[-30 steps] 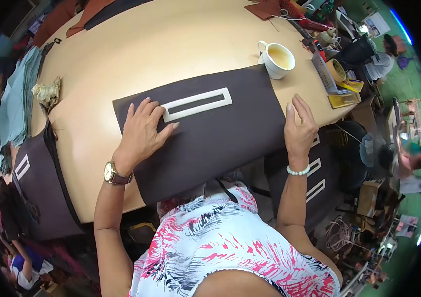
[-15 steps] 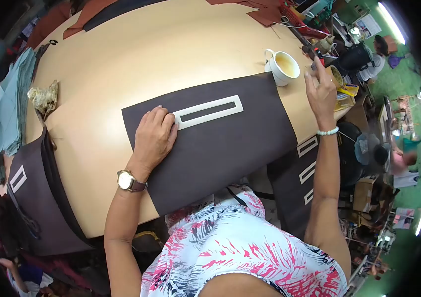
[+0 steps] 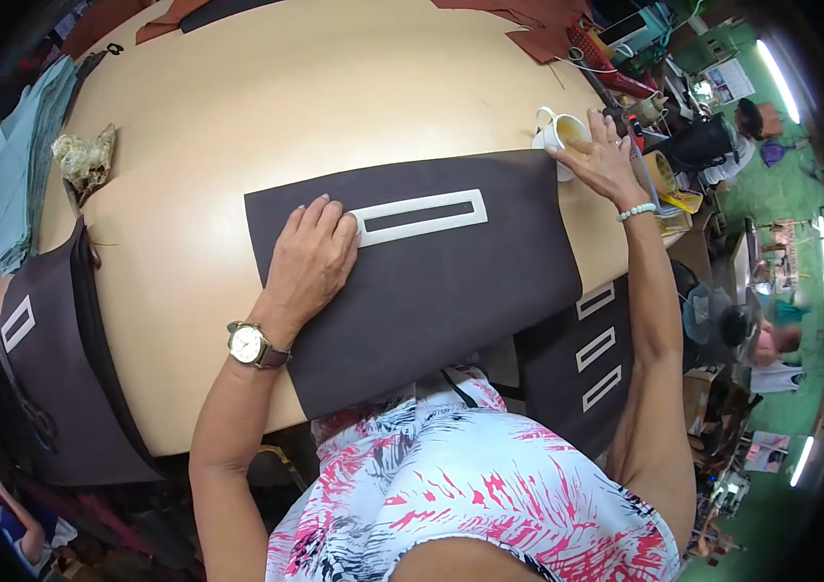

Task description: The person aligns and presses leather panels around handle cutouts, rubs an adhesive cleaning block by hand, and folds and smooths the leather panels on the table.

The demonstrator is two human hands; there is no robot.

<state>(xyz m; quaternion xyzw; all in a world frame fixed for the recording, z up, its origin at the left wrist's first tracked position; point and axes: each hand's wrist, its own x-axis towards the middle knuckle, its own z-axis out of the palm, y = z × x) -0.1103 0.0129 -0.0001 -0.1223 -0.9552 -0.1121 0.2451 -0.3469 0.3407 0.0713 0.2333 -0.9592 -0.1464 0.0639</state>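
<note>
A dark panel (image 3: 412,301) of fabric or leather lies on the table in front of me, its near edge at my body. On it sits a long white rectangular frame (image 3: 421,231) with a slot along its middle. My left hand (image 3: 315,254) rests palm down on the panel, fingertips against the frame's left end. At the panel's far right corner stands a white cup (image 3: 546,131) with yellowish contents. My right hand (image 3: 608,165) is at the cup's right side, fingers spread, thumb over its near rim. Whether the fingers touch the cup is unclear.
More dark panels with white frames hang at the table's left (image 3: 72,359) and right edge (image 3: 577,364). A crumpled yellowish lump (image 3: 85,158) and stacked blue-grey sheets (image 3: 24,165) are at the left. A red basket (image 3: 601,58) and containers crowd the right.
My right hand has moved left and down from beside the tools at the table's right edge to the cup. My left hand stays at the frame's left end; the view has shifted slightly.
</note>
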